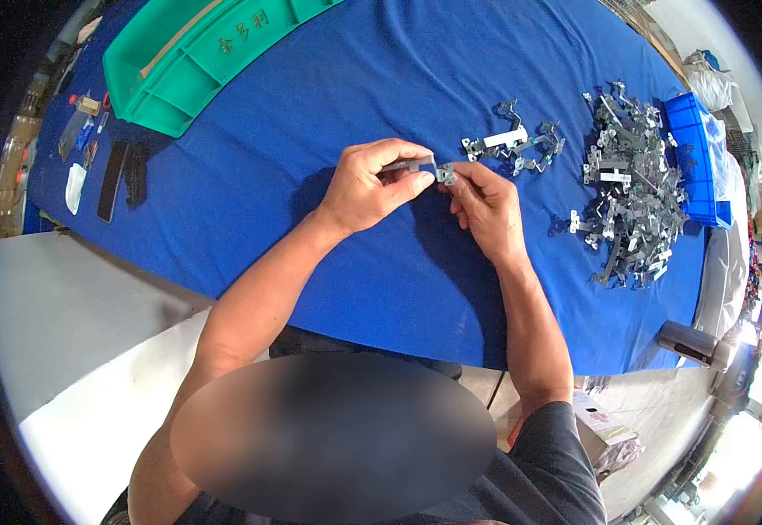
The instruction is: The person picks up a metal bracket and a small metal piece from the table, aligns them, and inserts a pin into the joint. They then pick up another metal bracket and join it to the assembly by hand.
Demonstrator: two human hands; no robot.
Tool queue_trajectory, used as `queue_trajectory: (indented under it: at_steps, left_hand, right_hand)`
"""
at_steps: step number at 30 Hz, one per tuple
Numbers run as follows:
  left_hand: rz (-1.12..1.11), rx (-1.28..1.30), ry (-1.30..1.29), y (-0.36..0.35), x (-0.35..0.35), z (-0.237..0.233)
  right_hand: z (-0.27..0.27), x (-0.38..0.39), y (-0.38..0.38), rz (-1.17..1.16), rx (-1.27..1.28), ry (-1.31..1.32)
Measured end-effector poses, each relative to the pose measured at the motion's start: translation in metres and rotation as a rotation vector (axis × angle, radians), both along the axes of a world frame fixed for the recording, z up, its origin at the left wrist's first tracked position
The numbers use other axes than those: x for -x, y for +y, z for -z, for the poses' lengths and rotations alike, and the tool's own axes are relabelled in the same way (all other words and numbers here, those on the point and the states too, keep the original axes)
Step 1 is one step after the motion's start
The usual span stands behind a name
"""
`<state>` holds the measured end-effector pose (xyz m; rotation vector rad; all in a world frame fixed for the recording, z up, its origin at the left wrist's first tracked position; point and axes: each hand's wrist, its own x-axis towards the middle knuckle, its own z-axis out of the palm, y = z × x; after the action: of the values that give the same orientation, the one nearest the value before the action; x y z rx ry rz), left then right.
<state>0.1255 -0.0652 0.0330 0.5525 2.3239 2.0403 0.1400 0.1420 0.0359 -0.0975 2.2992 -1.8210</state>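
Observation:
Above the blue cloth point(372, 271), my left hand point(370, 182) pinches a dark flat metal piece point(412, 164) between thumb and fingers. Close by on the right, my right hand point(488, 201) holds a small metal bracket point(445, 173) with its fingertips. The two parts meet or nearly meet between my hands; whether they are joined cannot be made out. Just beyond my right hand, several loose metal brackets point(505, 138) lie on the cloth. A large heap of similar metal brackets point(635, 188) is farther right.
A green bin point(175, 96) stands at the back left. A blue bin point(692, 157) is beside the heap at the right. A phone-like dark object point(112, 181) and small items lie at the left. A dark cylinder point(689, 342) sits by the table's right front edge.

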Motion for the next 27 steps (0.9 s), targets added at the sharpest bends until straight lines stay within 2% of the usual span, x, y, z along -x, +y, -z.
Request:
queue_trajectory:
  at_steps: [2, 5, 10, 16, 19, 20, 27]
  left_hand:
    - [0.005, 0.022, 0.013, -0.001, 0.000, -0.001]
    - [-0.003, 0.051, 0.059, 0.001, 0.000, 0.000]
    - [0.063, 0.112, 0.131, 0.002, -0.001, -0.001]
    - [0.030, 0.115, 0.080, 0.002, -0.003, -0.005]
    - [-0.097, 0.047, 0.118, 0.001, 0.000, -0.002]
    - [-0.114, -0.008, 0.087, 0.002, -0.001, -0.002]
    - [-0.004, -0.015, -0.024, 0.000, -0.001, 0.001]
  right_hand:
    - [0.000, 0.000, 0.001, -0.002, 0.032, -0.026]
    - [-0.006, 0.004, 0.005, 0.006, 0.263, -0.089]
    - [0.004, 0.004, 0.003, -0.061, 0.177, -0.008]
    - [0.002, 0.005, 0.002, 0.194, 0.305, 0.040]
    - [-0.004, 0.003, 0.004, 0.087, 0.113, -0.083]
    - [-0.005, 0.001, 0.000, 0.090, 0.039, -0.050]
    - [0.000, -0.001, -0.002, 0.030, -0.007, -0.027]
